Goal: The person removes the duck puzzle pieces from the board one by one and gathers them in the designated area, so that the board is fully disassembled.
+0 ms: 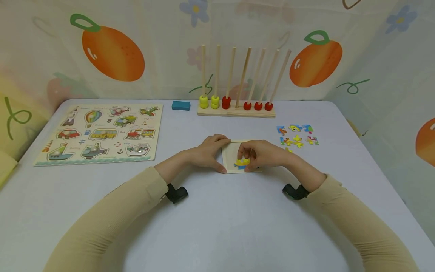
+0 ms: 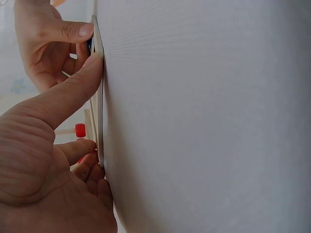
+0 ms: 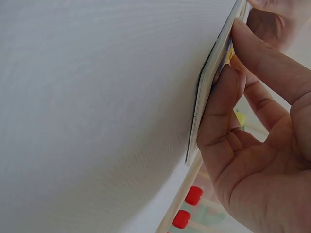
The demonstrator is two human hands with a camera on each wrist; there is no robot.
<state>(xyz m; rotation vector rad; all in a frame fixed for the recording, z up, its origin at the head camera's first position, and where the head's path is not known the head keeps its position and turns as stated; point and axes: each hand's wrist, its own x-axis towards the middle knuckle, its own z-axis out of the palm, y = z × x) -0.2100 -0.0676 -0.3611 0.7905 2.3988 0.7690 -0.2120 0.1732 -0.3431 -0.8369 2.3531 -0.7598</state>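
Note:
A small pale wooden puzzle tray (image 1: 230, 156) lies on the white table in front of the person. The left hand (image 1: 208, 152) holds its left side, thumb at the near corner and fingers at the far edge; the left wrist view shows this thumb (image 2: 80, 90) against the tray's rim. Over the tray's right part, the right hand (image 1: 266, 153) bends its fingers and thumb around a puzzle piece, which they largely hide. Yellow and blue puzzle pieces (image 1: 242, 163) show inside the tray. In the right wrist view, the right thumb (image 3: 265, 56) reaches the tray's edge.
Several loose puzzle pieces (image 1: 298, 139) lie to the right. Behind stands a bead rack (image 1: 236, 112) with upright rods and red and yellow-green beads. A blue block (image 1: 181, 105) sits beside it. At left lies a vehicle peg puzzle board (image 1: 119, 122).

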